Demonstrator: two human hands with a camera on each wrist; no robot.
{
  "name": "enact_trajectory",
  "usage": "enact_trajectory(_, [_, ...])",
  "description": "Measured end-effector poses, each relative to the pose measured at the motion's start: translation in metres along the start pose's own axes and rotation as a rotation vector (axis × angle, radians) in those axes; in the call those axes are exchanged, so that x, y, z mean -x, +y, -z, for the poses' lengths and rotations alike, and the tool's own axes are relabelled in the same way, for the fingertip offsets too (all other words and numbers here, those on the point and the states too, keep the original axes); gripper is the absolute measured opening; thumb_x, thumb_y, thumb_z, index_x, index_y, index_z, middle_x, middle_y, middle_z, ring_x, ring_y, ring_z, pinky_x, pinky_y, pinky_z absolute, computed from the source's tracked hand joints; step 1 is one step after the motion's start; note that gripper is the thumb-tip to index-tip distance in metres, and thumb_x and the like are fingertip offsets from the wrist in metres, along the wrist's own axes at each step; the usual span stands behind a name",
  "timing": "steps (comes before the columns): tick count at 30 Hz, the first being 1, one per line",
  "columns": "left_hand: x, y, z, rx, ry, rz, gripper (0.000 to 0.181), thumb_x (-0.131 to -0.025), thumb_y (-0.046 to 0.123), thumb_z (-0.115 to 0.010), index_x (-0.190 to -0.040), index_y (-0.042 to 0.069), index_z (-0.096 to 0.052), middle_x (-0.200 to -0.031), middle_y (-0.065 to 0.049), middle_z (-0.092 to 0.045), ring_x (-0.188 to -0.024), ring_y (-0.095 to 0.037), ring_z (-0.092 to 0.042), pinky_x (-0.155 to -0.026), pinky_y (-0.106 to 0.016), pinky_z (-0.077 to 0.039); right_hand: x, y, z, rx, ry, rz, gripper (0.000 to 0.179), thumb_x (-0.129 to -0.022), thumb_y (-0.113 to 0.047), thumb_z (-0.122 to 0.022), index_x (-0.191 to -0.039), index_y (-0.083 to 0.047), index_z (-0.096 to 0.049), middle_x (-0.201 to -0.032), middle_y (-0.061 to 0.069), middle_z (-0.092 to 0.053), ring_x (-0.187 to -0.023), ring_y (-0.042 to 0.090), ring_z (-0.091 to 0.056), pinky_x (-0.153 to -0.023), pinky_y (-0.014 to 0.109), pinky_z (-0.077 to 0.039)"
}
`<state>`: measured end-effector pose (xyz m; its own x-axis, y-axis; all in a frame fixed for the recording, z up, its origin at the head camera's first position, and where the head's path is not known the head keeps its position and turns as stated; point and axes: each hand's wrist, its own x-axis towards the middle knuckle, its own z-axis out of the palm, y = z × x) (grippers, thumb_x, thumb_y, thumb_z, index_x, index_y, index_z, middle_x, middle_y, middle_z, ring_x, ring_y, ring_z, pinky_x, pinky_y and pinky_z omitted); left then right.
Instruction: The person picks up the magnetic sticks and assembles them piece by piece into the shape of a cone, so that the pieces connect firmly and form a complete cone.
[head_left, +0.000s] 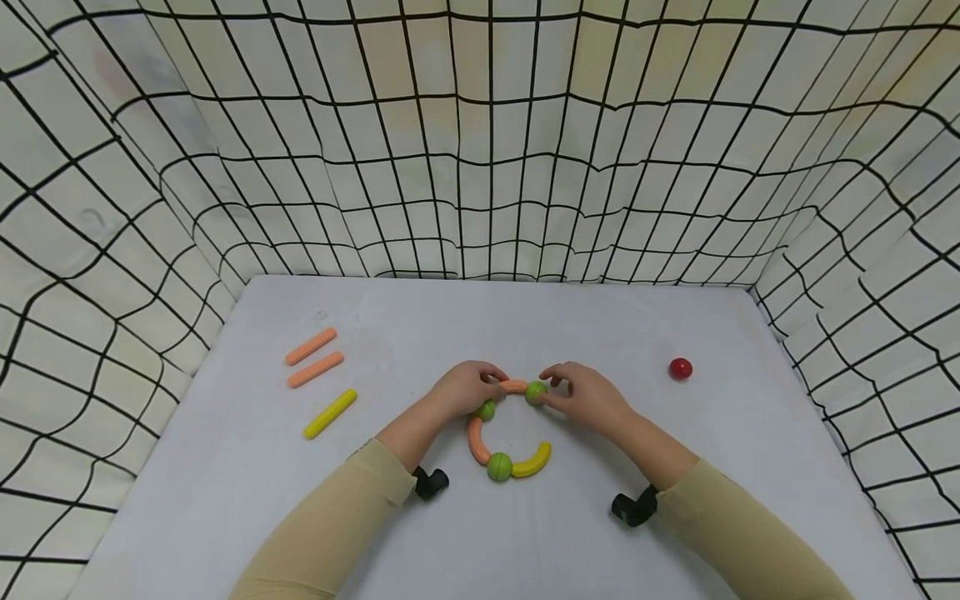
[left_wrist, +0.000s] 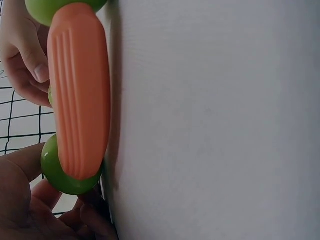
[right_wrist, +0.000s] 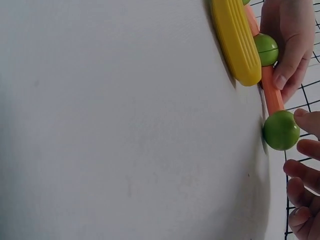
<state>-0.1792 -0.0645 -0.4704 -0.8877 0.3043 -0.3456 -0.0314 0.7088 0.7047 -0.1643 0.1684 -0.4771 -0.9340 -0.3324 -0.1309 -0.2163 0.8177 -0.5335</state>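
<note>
A partly closed ring of toy pieces lies on the white table. My left hand point(head_left: 467, 390) pinches the upper orange curved bar point(head_left: 515, 387) near its left end, close to a green ball point(head_left: 487, 409). At the bar's other end sits a second green ball point(right_wrist: 281, 130). Beside that ball is my right hand point(head_left: 588, 402), its thumb at the ball and its fingers loosely spread; whether it touches is unclear. Lower in the ring, another orange curved bar point(left_wrist: 80, 95) joins a green ball point(head_left: 499, 467), followed by a yellow curved bar point(right_wrist: 235, 40) with a free end.
On the left of the table point(head_left: 420, 317) lie two straight orange sticks point(head_left: 311, 347) and a straight yellow stick point(head_left: 330, 414). A red ball point(head_left: 681, 368) sits toward the right. Black netting point(head_left: 491, 158) over white walls encloses the back and sides.
</note>
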Motion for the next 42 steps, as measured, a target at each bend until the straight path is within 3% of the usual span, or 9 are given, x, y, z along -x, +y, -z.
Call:
enact_trajectory(9, [-0.002, -0.002, 0.000, 0.002, -0.005, 0.004, 0.025, -0.095, 0.028, -0.067, -0.117, 0.018, -0.072, -0.109, -0.006, -0.064, -0.084, -0.018, -0.057, -0.070, -0.031, -0.047, 0.012, 0.003, 0.008, -0.020, -0.028, 0.108, 0.030, -0.088, -0.034, -0.077, -0.115, -0.022, -0.072, -0.097, -0.008, -0.063, -0.075, 0.013, -0.050, -0.063, 0.029, -0.045])
enact_trajectory(23, [-0.004, -0.001, 0.000, 0.004, -0.011, 0.018, 0.024, -0.095, 0.029, -0.067, -0.116, 0.018, -0.072, -0.110, -0.007, -0.064, -0.081, -0.017, -0.058, -0.068, -0.029, -0.047, 0.038, 0.010, 0.004, -0.068, -0.205, 0.266, 0.028, -0.088, -0.034, -0.076, -0.114, -0.024, -0.074, -0.097, -0.017, -0.063, -0.072, 0.007, -0.051, -0.064, 0.024, -0.046])
enact_trajectory(42, [-0.003, -0.002, 0.000, 0.003, -0.009, 0.007, 0.025, -0.095, 0.029, -0.066, -0.117, 0.019, -0.072, -0.111, -0.007, -0.064, -0.084, -0.018, -0.058, -0.070, -0.031, -0.047, 0.039, 0.012, -0.006, -0.078, -0.310, 0.389, 0.029, -0.087, -0.033, -0.078, -0.114, -0.027, -0.074, -0.095, -0.013, -0.062, -0.075, 0.006, -0.051, -0.068, 0.023, -0.046])
